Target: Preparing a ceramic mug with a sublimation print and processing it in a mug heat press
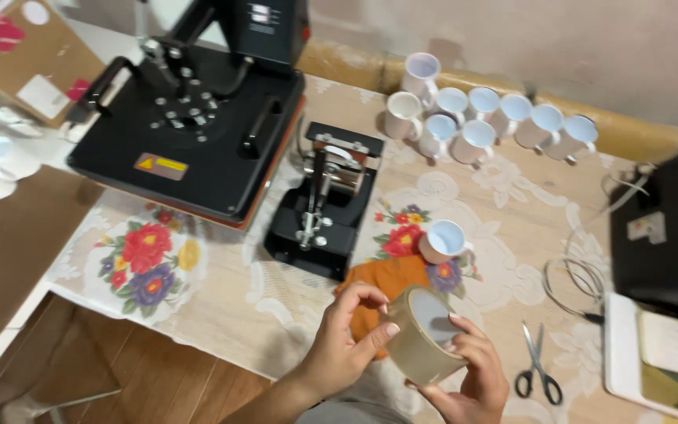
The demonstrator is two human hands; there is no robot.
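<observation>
Down at the near edge of the table (221,306), both hands hold a tape roll (425,336) just in front of the mug press (325,200). Left hand (339,345) grips the roll's left side, thumb on its near rim and fingers (366,297) curled over the top. Right hand (468,373) cradles the roll from below and right, fingertips pressed on its outer band. An orange cloth (386,279) lies under the roll, touching the press's front. One white mug (442,241) lies on its side just right of the press; a cluster of mugs (480,122) stands behind it. Scissors (537,365) lie well right of the press, and the flat heat press (190,118) sits to its left.
</observation>
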